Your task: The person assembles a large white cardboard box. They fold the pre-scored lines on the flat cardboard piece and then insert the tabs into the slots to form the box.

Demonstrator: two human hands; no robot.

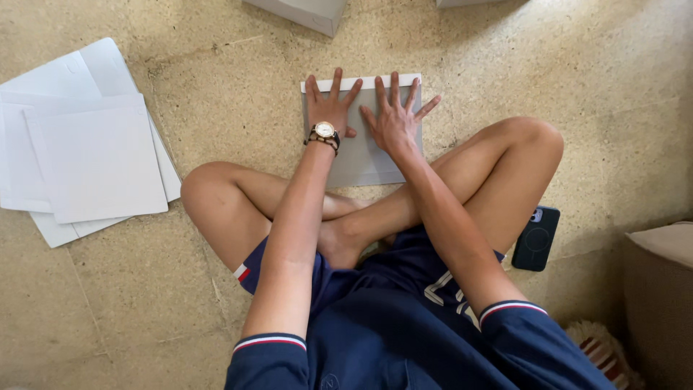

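Note:
I sit cross-legged on a speckled floor. A flat grey cardboard sheet lies on the floor in front of my legs, with a white strip along its far edge. My left hand, with a watch on the wrist, presses flat on the sheet with fingers spread. Beside it, my right hand also lies flat on the sheet, fingers apart, fingertips near the white strip. Neither hand holds anything.
A stack of flat white sheets lies on the floor at the left. A dark phone rests by my right knee. Two grey boxes sit at the top edge. A beige cushion-like object is at the right.

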